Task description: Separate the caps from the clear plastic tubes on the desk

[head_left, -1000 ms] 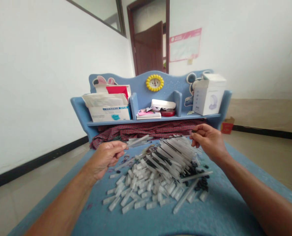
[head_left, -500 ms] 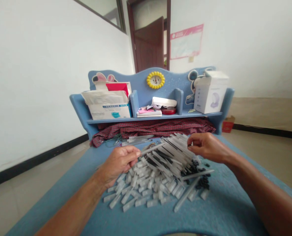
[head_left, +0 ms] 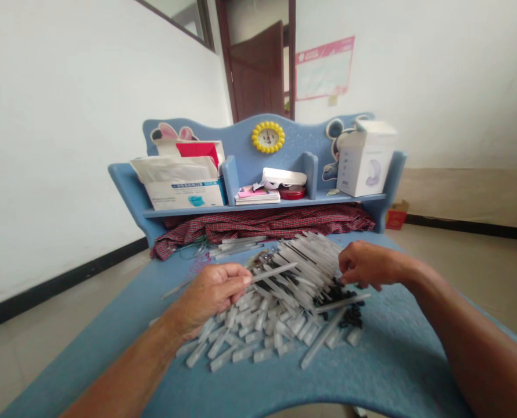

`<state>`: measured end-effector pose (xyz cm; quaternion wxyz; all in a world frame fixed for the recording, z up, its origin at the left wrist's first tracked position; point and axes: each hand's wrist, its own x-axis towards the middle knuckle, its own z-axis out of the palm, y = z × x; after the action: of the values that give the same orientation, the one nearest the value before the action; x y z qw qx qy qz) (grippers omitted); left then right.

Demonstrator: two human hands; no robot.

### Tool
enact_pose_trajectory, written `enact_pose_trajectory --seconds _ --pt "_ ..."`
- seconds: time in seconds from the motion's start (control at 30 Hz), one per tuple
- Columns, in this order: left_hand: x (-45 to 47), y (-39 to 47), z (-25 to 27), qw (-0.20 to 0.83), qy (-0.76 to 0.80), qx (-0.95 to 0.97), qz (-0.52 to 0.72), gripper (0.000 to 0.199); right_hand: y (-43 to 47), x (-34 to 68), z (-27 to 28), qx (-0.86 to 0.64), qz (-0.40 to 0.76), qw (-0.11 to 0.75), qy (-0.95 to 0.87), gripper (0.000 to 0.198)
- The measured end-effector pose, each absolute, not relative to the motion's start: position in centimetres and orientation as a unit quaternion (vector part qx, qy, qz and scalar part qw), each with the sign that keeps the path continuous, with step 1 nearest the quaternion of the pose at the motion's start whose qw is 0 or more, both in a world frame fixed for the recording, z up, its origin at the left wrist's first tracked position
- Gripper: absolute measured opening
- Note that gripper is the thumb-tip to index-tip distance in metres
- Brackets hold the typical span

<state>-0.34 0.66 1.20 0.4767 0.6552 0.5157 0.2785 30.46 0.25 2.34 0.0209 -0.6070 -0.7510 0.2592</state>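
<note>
My left hand (head_left: 218,290) is closed, its thumb and fingers pinching one end of a translucent pen barrel (head_left: 278,271). The barrel points right, above a heap of parts. At the heap's right side, my right hand (head_left: 365,264) has its fingers curled downward beside small black plugs (head_left: 352,315). Whatever those fingertips hold, if anything, is hidden. Between the hands lie many long translucent barrels (head_left: 311,255), some with dark pieces among them. Short translucent pen caps (head_left: 243,352) are heaped in front of them.
A blue desk (head_left: 223,395) carries everything, with a raised shelf (head_left: 189,213) behind. On the shelf stand a mask box (head_left: 184,194) and a white box (head_left: 365,168). Checked cloth (head_left: 267,223) lies beneath it. More barrels (head_left: 236,247) lie near the cloth.
My right hand has lowered toward the black plugs; the dark piece at its fingertips no longer shows. My left hand keeps the barrel. The view has shifted slightly.
</note>
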Motion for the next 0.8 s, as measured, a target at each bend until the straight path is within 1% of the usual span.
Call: enact_pose_trajectory --seconds 0.07,0.13,0.2,0.27,0.33,0.43,0.5,0.63,0.7,0.8 --pt "-0.3 0.5 1.2 0.478 0.505 0.666 0.268 0.035 0.2 30.7 2.6 -0.609 0.228 0.074 -0.756 0.013" --pt "-0.1 0.4 1.2 0.482 0.491 0.677 0.26 0.033 0.0 30.4 2.9 -0.592 0.162 0.16 -0.773 0.017" --pt "0.1 0.1 1.2 0.483 0.478 0.687 0.256 0.031 -0.5 29.6 3.0 -0.539 0.109 0.239 -0.8 0.019" --pt "0.5 -0.5 1.3 0.485 0.464 0.697 0.252 0.03 -1.4 28.1 3.1 -0.469 0.095 0.268 -0.836 0.021" --pt "1.0 -1.3 1.6 0.491 0.444 0.709 0.243 0.03 -2.5 26.6 3.1 -0.406 0.092 0.249 -0.875 0.025" --pt "1.6 -2.5 2.4 0.48 0.417 0.741 0.216 0.03 -3.9 24.9 3.1 -0.352 0.078 0.19 -0.913 0.018" --pt "1.6 -3.0 3.2 0.456 0.406 0.77 0.188 0.03 -4.4 24.4 3.2 -0.338 0.075 0.164 -0.924 0.023" --pt "0.9 -4.0 5.2 0.41 0.379 0.825 0.093 0.027 -5.1 24.1 4.1 -0.333 0.058 0.148 -0.93 0.028" --pt "0.1 -4.8 6.3 0.393 0.373 0.839 0.052 0.031 -6.0 23.7 4.7 -0.329 0.037 0.134 -0.934 0.027" --pt "-1.3 -6.9 7.1 0.398 0.364 0.842 0.005 0.032 -8.6 23.0 5.2 -0.296 -0.02 0.125 -0.947 0.024"
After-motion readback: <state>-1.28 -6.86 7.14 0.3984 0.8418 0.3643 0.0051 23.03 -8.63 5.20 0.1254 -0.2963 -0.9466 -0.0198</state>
